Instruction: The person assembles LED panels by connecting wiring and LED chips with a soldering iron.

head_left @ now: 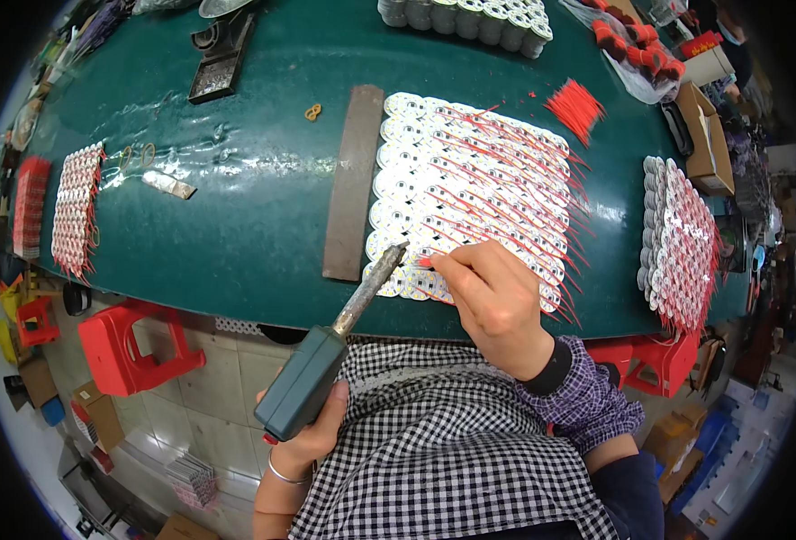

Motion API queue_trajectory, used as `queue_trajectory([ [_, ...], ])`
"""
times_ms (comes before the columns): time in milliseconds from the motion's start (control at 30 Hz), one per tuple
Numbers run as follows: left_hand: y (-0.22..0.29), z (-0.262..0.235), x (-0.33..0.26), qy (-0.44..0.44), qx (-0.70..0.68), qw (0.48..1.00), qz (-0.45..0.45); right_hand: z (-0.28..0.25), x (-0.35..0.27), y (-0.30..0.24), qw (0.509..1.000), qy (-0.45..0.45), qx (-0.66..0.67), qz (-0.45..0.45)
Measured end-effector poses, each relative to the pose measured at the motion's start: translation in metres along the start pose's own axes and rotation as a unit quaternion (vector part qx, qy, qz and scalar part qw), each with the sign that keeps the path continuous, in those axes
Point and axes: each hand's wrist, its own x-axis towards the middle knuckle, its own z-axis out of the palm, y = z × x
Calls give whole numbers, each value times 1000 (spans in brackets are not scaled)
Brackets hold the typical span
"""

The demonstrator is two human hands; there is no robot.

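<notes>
My left hand [324, 427] is closed round the dark green body of a soldering iron [303, 382]. The iron's long, worn metal barrel slants up and right, its tip over the lower left part of a panel of round white LED boards [402, 164]. Just right of that tip, my right hand [503, 310] pinches a few short red wires [426, 262] between thumb and forefinger, low over the boards. Rows of red wires lie across the panel's middle and right. A flat brown bar [353, 184] lies along its left edge.
A loose pile of red wires [575, 110] lies beyond the panel's right corner. Wired board stacks stand at the right [679, 247] and left [77, 209]. Bare board stacks [470, 22] and a metal stand [221, 58] sit at the back. Red stools [132, 346] flank the green table.
</notes>
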Motion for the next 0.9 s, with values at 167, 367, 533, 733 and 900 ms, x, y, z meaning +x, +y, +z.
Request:
queue_trajectory([
  [167, 3, 2, 8, 1, -8, 1000, 15, 5, -4, 3, 1000, 1, 1, 1],
  [367, -1, 5, 9, -14, 14, 997, 71, 5, -4, 4, 1000, 6, -3, -13],
  [533, -1, 1, 8, -48, 71, 994, 66, 6, -4, 4, 1000, 2, -24, -13],
  [733, -18, -2, -7, -4, 39, 998, 50, 5, -3, 2, 999, -5, -30, -17],
  [900, -38, -21, -20, -83, 51, 988, 123, 3, -2, 2, 999, -14, -34, -1],
])
